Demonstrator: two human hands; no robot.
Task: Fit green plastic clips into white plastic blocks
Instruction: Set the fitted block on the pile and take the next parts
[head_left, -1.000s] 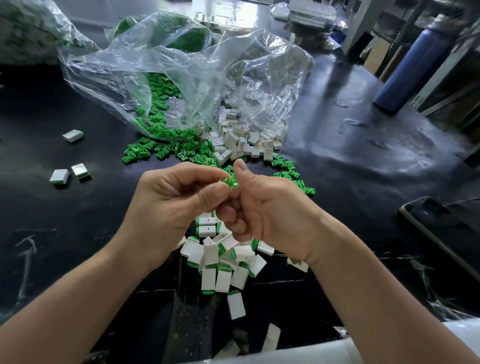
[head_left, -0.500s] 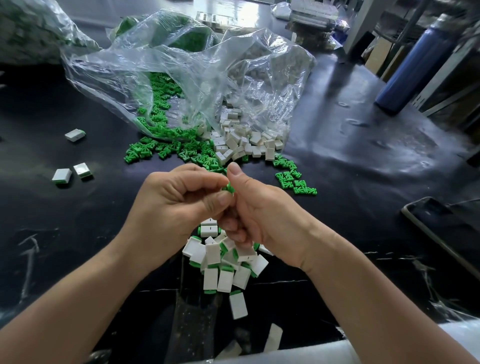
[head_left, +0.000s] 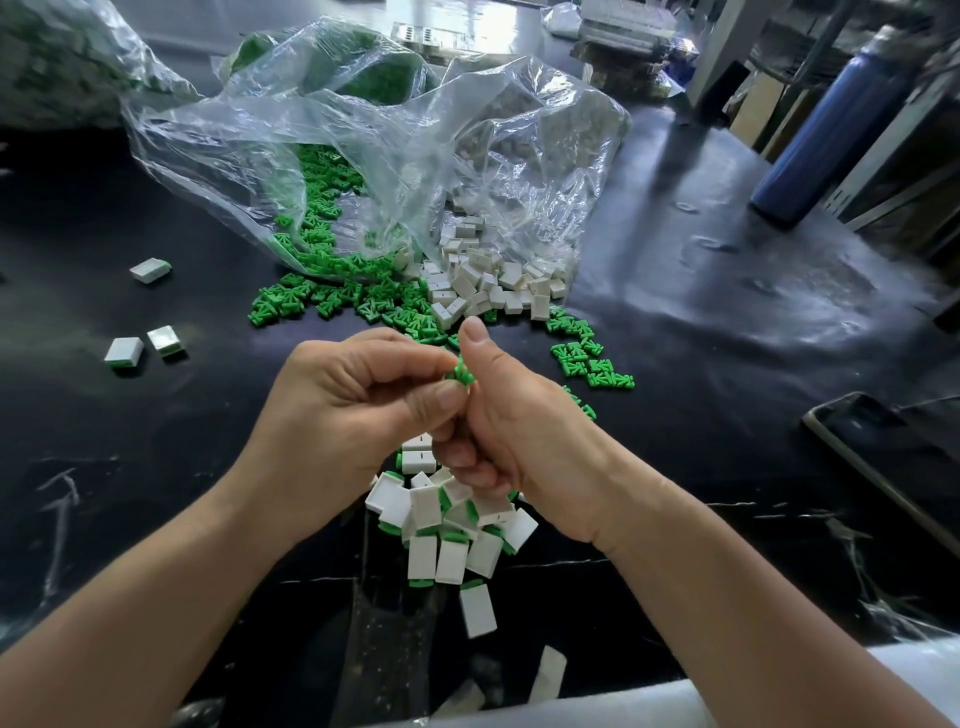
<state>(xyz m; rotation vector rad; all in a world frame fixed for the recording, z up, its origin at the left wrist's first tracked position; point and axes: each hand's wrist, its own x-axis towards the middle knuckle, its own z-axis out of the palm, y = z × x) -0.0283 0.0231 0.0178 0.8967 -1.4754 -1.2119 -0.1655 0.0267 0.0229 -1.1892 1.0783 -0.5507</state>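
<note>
Head view: the left hand (head_left: 343, 410) and right hand (head_left: 519, 431) meet above the dark tabletop (head_left: 701, 322). Both are curled and pinch one green clip (head_left: 460, 375) between their fingertips, with the right thumb upright. Whether a block is also held cannot be told. Under the hands lies a pile of fitted blocks (head_left: 447, 525). Beyond them, loose clips (head_left: 332, 301) and white blocks (head_left: 488, 280) spill from a clear plastic bag (head_left: 363, 135). Three more blocks (head_left: 124, 351) lie well apart on the left.
</note>
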